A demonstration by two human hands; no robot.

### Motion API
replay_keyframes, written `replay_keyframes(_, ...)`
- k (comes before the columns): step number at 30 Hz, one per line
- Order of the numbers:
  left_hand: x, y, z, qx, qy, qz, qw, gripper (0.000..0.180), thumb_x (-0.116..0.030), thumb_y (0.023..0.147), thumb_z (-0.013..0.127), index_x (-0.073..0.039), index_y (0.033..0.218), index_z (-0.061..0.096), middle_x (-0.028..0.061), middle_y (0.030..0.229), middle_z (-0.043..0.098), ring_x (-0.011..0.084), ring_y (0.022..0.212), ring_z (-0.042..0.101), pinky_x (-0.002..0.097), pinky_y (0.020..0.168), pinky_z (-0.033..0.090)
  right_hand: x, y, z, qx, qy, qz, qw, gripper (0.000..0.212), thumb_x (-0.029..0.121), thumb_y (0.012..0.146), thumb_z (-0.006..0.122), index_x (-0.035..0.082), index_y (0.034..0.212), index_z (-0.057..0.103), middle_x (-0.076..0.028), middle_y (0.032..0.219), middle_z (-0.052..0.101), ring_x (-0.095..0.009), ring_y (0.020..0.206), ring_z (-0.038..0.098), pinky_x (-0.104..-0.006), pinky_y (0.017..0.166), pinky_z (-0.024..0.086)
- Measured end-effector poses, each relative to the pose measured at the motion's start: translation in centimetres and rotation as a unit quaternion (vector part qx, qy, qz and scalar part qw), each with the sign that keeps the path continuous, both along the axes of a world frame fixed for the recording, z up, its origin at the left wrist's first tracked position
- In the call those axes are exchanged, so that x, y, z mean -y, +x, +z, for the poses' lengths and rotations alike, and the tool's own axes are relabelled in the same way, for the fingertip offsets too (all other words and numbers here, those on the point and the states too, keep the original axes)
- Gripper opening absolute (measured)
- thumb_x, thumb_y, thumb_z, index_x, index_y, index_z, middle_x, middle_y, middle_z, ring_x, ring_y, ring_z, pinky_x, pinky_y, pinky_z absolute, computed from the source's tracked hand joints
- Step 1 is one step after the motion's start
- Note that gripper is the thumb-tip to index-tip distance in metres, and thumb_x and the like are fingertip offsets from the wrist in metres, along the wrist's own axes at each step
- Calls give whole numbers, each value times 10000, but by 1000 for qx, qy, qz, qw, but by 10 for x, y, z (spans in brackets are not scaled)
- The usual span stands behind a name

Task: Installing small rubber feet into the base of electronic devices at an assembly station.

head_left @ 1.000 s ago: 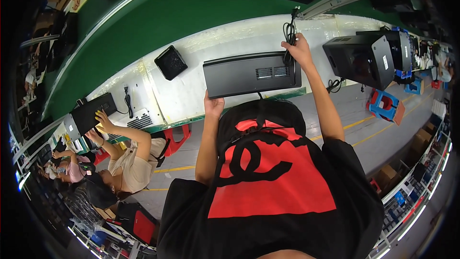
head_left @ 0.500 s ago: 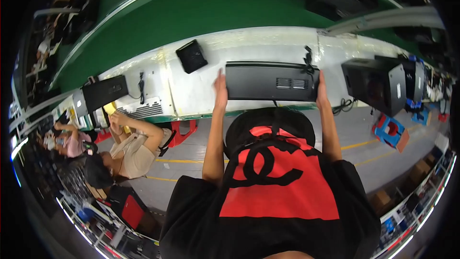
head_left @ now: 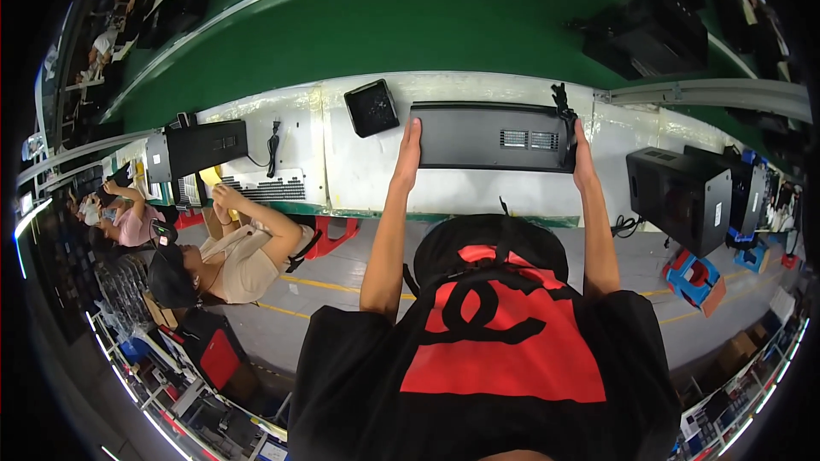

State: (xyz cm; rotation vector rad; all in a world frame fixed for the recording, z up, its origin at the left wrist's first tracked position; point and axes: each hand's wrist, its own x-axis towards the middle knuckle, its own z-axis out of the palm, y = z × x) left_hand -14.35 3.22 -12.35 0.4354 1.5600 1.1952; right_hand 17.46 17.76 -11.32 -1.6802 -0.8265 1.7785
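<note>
Long black case point(head_left: 465, 138) gripped at both ends above a white bench point(head_left: 363, 183)

Case: flat, oblong, matt black, hard straight edges, broad face upward. Two small rectangular vents point(head_left: 530, 140) side by side in its right half, slotted, paler and more metallic than the skin around them. Position: squarely in front of the wearer, over the pale bench top; whether its underside touches cannot be told.

Hands: well apart, clamped on the case between them. Left hand point(head_left: 411, 147) flat against the left short end, fingers pointing away from the body; right hand point(head_left: 583, 154) set the same way against the right end. A black cord point(head_left: 565, 104), bunched in loops, sits at the far right corner, close to the right fingertips.

Bench: smooth white, glossy clear tape wrinkled along its far side, green strip on the near edge. Beyond it, a broad green belt point(head_left: 384, 51), even and dull-surfaced.

Left of the case: a shallow black tray point(head_left: 371, 109), squarish, rounded corners, speckled inside, tilted to the bench edge. Right: a boxy dark tower point(head_left: 675, 192) with a slotted panel, a coiled cable point(head_left: 628, 224) near it. Below, a moulded plastic stool point(head_left: 694, 280), blue and red.
</note>
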Motion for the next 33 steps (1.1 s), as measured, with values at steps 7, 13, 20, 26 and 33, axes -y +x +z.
replay_keyframes(7, 10, -78, -77, -143, -54, 26, 988, 409, -279, 953, 527, -7, 1259, 529, 173, 1288, 537, 237, 1139, 534, 336, 906, 443, 8, 19, 1, -35, 28, 6, 999, 655, 527, 974, 382, 82, 1453, 338, -90, 1348, 489, -185, 1203, 470, -300, 1007, 351)
replay_keyframes(13, -23, -129, -133, -571, -54, -177, 800, 323, -68, 808, 583, -39, 1130, 593, 178, 1118, 545, 402, 978, 536, 463, 835, 476, 52, 80, -26, 114, 61, -30, 991, 537, 407, 957, 480, 83, 1381, 421, -110, 1271, 562, -209, 1147, 537, -341, 981, 359)
replay_keyframes(20, -27, -119, -135, -566, -5, -178, 805, 253, -17, 753, 599, -17, 1001, 649, 201, 1026, 584, 404, 902, 571, 448, 797, 489, 120, 151, -27, 192, 22, -87, 977, 453, 288, 924, 541, 72, 1314, 466, -115, 1170, 633, -221, 1110, 573, -346, 968, 361)
replay_keyframes(26, -24, -132, -137, -548, -26, -164, 820, 215, -14, 772, 588, -30, 970, 669, 235, 929, 617, 417, 851, 601, 451, 753, 499, 150, 161, -27, 204, 24, -84, 975, 413, 221, 918, 544, 18, 1271, 472, -145, 1139, 624, -241, 1088, 575, -325, 955, 398)
replay_keyframes(33, -24, -141, -141, -545, -14, -127, 829, 173, -12, 734, 609, -26, 878, 705, 206, 850, 663, 369, 802, 633, 425, 748, 511, 162, 171, -27, 207, 30, -82, 974, 418, 169, 901, 562, -14, 1264, 464, -149, 1128, 605, -234, 1093, 566, -310, 951, 418)
